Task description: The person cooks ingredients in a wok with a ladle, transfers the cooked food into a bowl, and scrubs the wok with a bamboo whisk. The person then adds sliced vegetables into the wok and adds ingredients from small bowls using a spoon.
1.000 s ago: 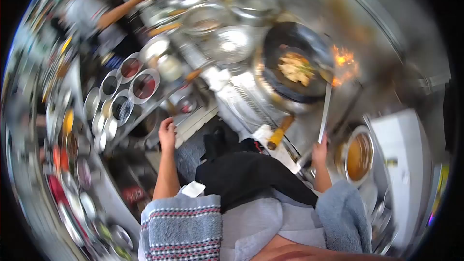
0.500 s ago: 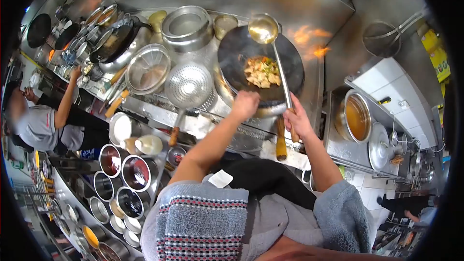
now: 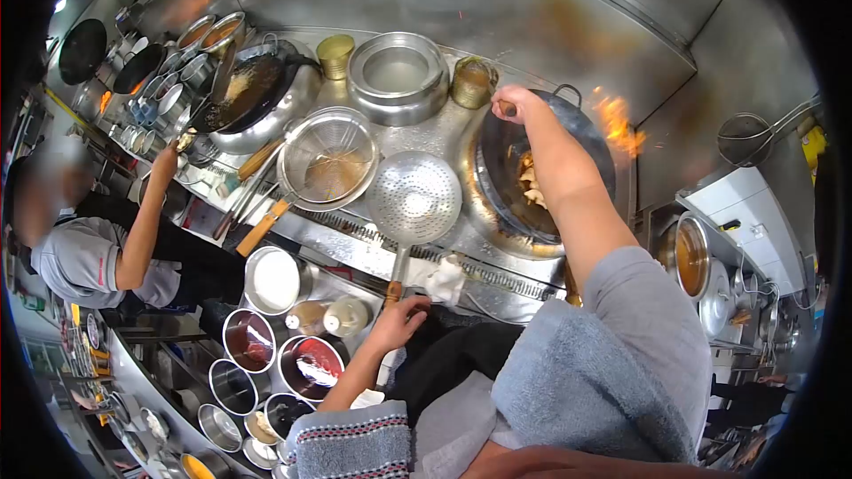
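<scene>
Head view: right hand (image 3: 524,105) clasps a wooden handle (image 3: 507,109), long axis towards camera; left hand's (image 3: 398,325) grip unclear.

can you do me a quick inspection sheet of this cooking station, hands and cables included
surface: shiny metal counter, white cloth near the front edge
job's things: wok on the stove, food inside, partly behind the right arm; perforated strainer left of it
clutter: mesh strainer, metal pot, several bowls
hands: right hand closed round a wooden handle, its tool hidden; left hand by the perforated strainer's handle, grip unclear
cables: thin white line at far right, possibly a cord, too small to tell
surroundings: flames beside the wok; another person at left, arm stretched over the counter
</scene>
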Demonstrator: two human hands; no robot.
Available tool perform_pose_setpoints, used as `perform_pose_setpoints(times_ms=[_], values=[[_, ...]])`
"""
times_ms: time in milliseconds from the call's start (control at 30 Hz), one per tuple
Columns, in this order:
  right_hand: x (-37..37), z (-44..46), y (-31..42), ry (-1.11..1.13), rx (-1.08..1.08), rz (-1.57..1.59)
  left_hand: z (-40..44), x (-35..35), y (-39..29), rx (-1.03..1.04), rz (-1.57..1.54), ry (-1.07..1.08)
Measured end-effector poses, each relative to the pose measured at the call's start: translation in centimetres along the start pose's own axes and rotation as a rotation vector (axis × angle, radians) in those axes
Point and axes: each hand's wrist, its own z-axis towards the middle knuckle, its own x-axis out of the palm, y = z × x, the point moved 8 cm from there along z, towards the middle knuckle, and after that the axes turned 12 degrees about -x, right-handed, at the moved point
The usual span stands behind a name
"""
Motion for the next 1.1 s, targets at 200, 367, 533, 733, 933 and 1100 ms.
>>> perform_pose_setpoints(times_ms=[200,367,533,733,933,1100], values=[[8.0,-10.4,-4.1,-0.283,-0.389,-0.898,-5.7,-4.5,4.9,-0.034,-0.364,-0.185],[13.2,-9.9,-2.5,-0.195,-0.457,-0.664,-5.9,-4.8,4.6,-0.067,-0.409,-0.180],[18.8,3.9,-1.4,-0.235,-0.578,-0.439,-6.3,-5.9,2.5,-0.043,-0.345,-0.254],[24.7,2.9,5.0,0.118,0.072,1.422,-8.5,-3.2,4.5,-0.195,-0.301,-0.267],[15.6,-3.2,10.0,0.431,0.023,1.751,-2.2,6.5,13.0,-0.354,-0.644,-0.050],[-1.3,-7.5,4.0,0.281,-0.378,1.545,8.3,13.4,24.5,-0.428,-0.157,-0.124]])
